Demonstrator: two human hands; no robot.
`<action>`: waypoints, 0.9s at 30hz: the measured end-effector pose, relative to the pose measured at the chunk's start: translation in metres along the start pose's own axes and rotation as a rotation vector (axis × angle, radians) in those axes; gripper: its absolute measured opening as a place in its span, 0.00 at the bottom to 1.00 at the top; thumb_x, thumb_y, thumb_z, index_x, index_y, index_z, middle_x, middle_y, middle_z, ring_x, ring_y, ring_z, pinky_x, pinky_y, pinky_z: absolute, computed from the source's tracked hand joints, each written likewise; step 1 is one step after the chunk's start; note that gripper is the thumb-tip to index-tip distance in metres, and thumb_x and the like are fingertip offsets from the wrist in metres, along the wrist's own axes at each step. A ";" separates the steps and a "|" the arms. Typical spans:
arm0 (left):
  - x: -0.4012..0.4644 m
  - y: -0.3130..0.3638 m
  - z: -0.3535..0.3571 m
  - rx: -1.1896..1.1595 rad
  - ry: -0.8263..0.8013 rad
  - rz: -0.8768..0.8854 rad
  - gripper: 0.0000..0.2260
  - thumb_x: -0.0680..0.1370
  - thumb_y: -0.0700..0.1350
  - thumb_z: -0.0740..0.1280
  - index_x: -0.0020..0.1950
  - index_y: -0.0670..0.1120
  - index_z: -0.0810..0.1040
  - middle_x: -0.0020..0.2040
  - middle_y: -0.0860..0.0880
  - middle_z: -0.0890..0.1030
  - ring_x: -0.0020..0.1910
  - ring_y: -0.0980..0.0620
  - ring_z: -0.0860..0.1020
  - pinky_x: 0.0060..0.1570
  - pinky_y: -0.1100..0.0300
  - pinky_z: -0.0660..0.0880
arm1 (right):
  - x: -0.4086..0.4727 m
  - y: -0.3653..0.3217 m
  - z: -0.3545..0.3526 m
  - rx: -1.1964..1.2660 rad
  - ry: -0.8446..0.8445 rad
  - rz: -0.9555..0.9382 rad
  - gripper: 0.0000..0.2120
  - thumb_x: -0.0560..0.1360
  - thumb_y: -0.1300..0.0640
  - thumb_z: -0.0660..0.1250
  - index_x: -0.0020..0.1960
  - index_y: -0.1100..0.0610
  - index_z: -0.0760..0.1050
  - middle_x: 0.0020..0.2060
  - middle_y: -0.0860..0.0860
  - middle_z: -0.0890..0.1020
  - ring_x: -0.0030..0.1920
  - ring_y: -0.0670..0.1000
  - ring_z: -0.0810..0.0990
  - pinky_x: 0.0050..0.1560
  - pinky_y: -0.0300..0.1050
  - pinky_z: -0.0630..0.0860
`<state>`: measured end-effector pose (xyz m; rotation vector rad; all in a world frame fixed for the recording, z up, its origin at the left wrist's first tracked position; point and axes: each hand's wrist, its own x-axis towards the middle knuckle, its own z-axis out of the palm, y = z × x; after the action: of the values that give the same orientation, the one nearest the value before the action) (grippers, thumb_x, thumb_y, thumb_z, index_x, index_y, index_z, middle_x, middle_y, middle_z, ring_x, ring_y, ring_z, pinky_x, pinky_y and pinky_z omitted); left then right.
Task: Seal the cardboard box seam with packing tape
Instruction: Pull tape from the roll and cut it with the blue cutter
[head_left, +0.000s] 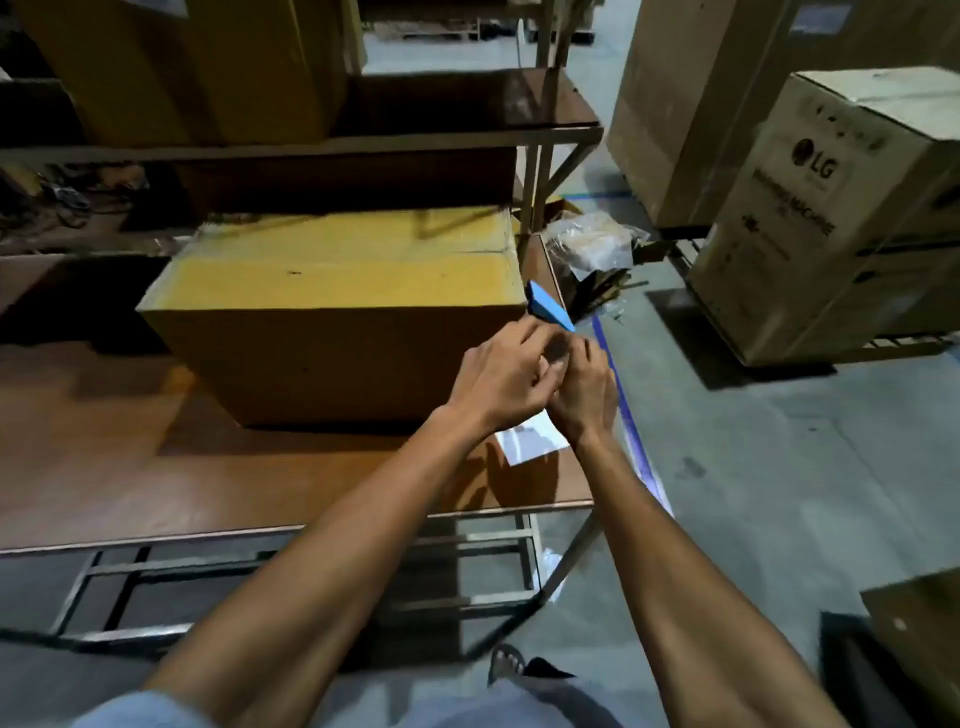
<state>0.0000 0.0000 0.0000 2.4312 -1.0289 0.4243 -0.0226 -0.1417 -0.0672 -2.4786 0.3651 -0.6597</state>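
Note:
A closed yellow-brown cardboard box (332, 291) sits on a low wooden table (156, 467); its top seam runs across and looks glossy with tape. Both hands meet at the box's near right corner. My right hand (584, 392) is closed around a blue tape dispenser (550, 306), whose blue end sticks up past the fingers. My left hand (501, 379) presses against it, fingers curled on the dispenser or the tape end; which one is hidden.
A white paper sheet (530, 441) lies on the table under my wrists. A shelf (415, 130) with yellow boxes stands behind. Large cartons (831, 223) stand on the floor at right, beside crumpled plastic wrap (592, 244). A dark box (914, 639) sits bottom right.

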 end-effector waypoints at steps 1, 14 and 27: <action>0.012 0.003 0.000 0.005 0.011 0.022 0.19 0.81 0.53 0.66 0.71 0.50 0.76 0.62 0.51 0.79 0.58 0.50 0.79 0.44 0.51 0.82 | 0.012 0.003 -0.002 0.022 -0.008 -0.012 0.20 0.78 0.50 0.70 0.67 0.55 0.74 0.60 0.56 0.80 0.58 0.59 0.79 0.54 0.52 0.76; 0.125 -0.034 -0.001 0.317 -0.170 -0.230 0.28 0.82 0.61 0.64 0.78 0.48 0.72 0.78 0.44 0.72 0.78 0.44 0.68 0.79 0.44 0.63 | 0.103 0.026 0.020 -0.014 -0.199 -0.144 0.28 0.79 0.46 0.69 0.74 0.57 0.71 0.68 0.59 0.76 0.65 0.61 0.76 0.60 0.58 0.77; 0.152 -0.084 0.008 0.167 -0.400 -0.344 0.35 0.85 0.59 0.58 0.88 0.50 0.49 0.88 0.52 0.44 0.86 0.48 0.43 0.84 0.41 0.44 | 0.137 0.053 0.065 -0.098 -0.345 -0.206 0.35 0.79 0.35 0.59 0.81 0.49 0.60 0.70 0.55 0.75 0.65 0.58 0.77 0.64 0.60 0.76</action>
<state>0.1640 -0.0427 0.0362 2.8459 -0.7174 -0.1016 0.1213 -0.2087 -0.0931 -2.6834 0.0109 -0.2863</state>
